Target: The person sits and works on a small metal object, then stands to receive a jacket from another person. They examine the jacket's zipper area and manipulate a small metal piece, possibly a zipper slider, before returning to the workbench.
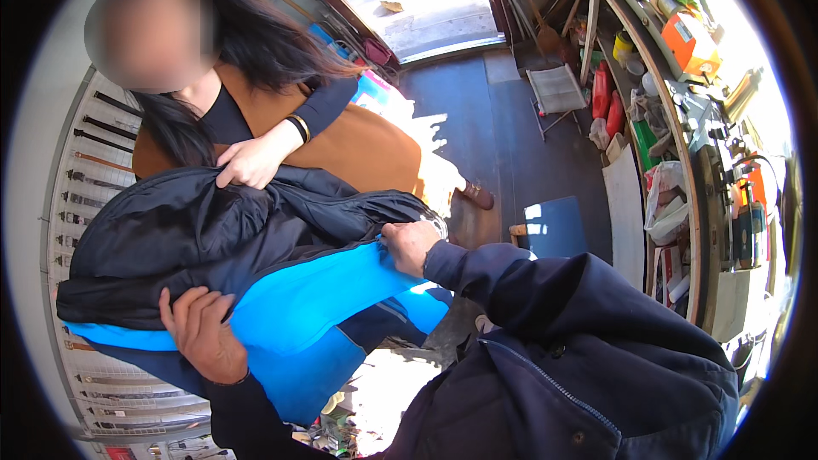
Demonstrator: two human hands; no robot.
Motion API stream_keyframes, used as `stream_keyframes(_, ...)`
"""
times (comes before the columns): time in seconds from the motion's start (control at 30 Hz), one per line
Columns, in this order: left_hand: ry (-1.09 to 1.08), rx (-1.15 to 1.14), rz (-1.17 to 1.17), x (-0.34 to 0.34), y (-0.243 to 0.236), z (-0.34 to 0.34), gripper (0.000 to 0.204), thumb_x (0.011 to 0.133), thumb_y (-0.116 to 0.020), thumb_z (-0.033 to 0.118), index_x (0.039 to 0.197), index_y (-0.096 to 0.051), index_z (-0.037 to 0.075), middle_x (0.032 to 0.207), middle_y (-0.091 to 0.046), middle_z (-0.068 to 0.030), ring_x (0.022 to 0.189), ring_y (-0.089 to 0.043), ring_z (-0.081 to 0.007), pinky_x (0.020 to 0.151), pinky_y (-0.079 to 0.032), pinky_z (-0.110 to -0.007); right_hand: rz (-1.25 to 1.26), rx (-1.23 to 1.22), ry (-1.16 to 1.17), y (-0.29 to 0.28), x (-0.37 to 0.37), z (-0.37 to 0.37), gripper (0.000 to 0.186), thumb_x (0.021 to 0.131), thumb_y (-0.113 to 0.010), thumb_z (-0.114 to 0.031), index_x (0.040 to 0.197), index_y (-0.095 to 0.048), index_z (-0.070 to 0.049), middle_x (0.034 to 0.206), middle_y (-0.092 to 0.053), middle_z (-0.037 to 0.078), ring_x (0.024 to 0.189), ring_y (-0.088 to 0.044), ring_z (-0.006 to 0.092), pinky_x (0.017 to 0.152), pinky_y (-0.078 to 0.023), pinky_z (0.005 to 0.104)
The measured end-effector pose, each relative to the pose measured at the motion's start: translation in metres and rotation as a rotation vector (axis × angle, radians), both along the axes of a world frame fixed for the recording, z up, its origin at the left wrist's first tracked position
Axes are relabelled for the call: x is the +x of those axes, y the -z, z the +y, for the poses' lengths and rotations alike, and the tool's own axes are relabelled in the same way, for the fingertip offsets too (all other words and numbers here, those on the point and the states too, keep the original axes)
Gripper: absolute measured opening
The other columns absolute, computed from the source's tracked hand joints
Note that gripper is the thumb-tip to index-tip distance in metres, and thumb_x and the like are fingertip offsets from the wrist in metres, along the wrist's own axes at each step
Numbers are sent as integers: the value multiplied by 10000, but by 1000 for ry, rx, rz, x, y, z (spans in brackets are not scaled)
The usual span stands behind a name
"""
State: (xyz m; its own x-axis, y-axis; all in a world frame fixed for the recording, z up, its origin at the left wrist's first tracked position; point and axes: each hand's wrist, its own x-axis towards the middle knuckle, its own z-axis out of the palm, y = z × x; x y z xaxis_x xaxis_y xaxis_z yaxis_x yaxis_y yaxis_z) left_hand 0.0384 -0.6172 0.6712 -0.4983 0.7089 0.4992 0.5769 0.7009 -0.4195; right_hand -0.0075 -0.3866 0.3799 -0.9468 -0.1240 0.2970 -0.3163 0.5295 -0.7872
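A bright blue and dark jacket (290, 311) hangs spread out in front of me, its black lining (170, 226) turned up. My left hand (206, 334) is closed on its near left part, fingers over the lining and palm against the blue side. At the right end, my right hand (411, 247) pinches the jacket's edge where blue meets black. Across from me, another person's hand (256, 158) grips the far edge of the lining. Folds hide much of the jacket's shape.
A person in a brown garment (375, 140) stands close at the far left. Behind them, belts (106, 132) hang on a wall rack. Cluttered shelves (686, 162) line the right, with red bottles (603, 89). A folding stool (558, 92) stands near the open doorway (434, 8).
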Motion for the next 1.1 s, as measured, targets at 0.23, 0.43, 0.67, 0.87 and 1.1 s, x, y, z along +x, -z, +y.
stream_keyframes(0.23, -23, 131, -342, 60, 14, 43, 442, 840, -610, 235, 1233, -684, 47, 1325, -613, -204, 1368, -493, -459, 1190, -223, -670, 201, -358, -52, -10, 25, -15, 140, 951, -608, -144, 944, -611, -4, 832, -654, 214, 782, -658, 423, 676, -523, 509)
stream_keyframes(0.43, 14, -137, -540, 11, 99, 88, 420, 854, -675, 37, 1272, -646, 18, 1222, -676, -175, 1285, -573, -352, 1150, -361, -545, 211, -438, -79, -22, 50, -28, 115, 912, -641, -145, 918, -619, -32, 805, -654, 184, 759, -652, 416, 643, -523, 496)
stream_keyframes(0.67, -63, -232, -562, -9, 133, 50, 98, 822, -731, 106, 908, -727, 61, 839, -624, -76, 926, -598, -285, 1014, -395, -516, 100, -310, -106, -10, 64, -31, 147, 896, -632, -164, 886, -657, -20, 801, -672, 156, 730, -665, 392, 639, -537, 469)
stream_keyframes(0.87, -7, -113, -491, 10, 128, 23, 55, 804, -692, 62, 825, -731, 29, 828, -661, -101, 919, -631, -293, 1054, -367, -568, -116, -113, 34, 55, 42, -59, 250, 890, -608, -279, 830, -692, -51, 742, -686, 201, 728, -685, 413, 711, -552, 522)
stream_keyframes(1.1, -170, 81, -244, 41, 113, -53, 75, 769, -654, 105, 788, -696, 47, 897, -710, -75, 1044, -673, -302, 1157, -302, -617, -604, 176, 204, 203, 43, -25, 286, 893, -607, -323, 893, -728, -63, 832, -714, 201, 837, -699, 414, 790, -552, 506)
